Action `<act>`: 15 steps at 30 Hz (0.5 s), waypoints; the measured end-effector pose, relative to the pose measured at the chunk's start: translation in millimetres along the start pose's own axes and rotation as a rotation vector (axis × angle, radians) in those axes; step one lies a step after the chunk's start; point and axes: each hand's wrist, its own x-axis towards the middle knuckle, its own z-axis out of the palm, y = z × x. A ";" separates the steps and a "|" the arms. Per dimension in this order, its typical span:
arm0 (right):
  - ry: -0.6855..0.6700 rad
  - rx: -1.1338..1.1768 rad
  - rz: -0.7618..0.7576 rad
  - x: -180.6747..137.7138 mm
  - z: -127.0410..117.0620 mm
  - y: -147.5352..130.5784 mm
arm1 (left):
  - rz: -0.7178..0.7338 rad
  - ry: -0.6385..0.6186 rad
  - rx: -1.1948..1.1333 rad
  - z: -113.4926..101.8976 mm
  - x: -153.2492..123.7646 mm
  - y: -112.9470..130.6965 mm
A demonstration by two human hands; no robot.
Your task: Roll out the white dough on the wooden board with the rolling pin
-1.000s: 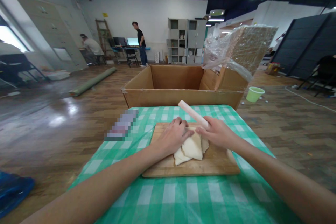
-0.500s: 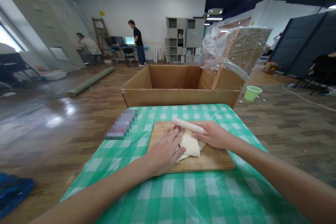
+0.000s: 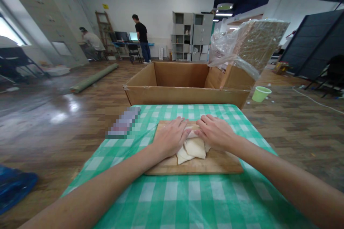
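A pale rolling pin (image 3: 191, 134) lies crosswise over the far part of some folded sheets of dough (image 3: 195, 148). My left hand (image 3: 172, 136) is closed over the pin's left end, its thumb pointing inward along it. Over the right end, my right hand (image 3: 215, 132) curls its fingers, thumb also turned inward. Only the middle of the pin shows between the hands. Several dough layers overlap beneath it and spread toward me. They rest on a wooden cutting board (image 3: 217, 164).
A green-and-white checked cloth (image 3: 172, 196) covers the table. Near its left edge lies a blurred-out flat object (image 3: 123, 123). A large open cardboard box (image 3: 185, 95) stands just beyond the table. To its right is a light green bucket (image 3: 261, 94). Two people are in the background.
My left hand has moved from the dough onto the rolling pin's left end. The pin, earlier slanted in my right hand alone, now lies more level across the dough.
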 end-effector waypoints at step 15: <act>-0.261 0.193 -0.097 49.9 44.8 61.8 | 0.123 -0.306 0.010 31.1 60.1 -56.6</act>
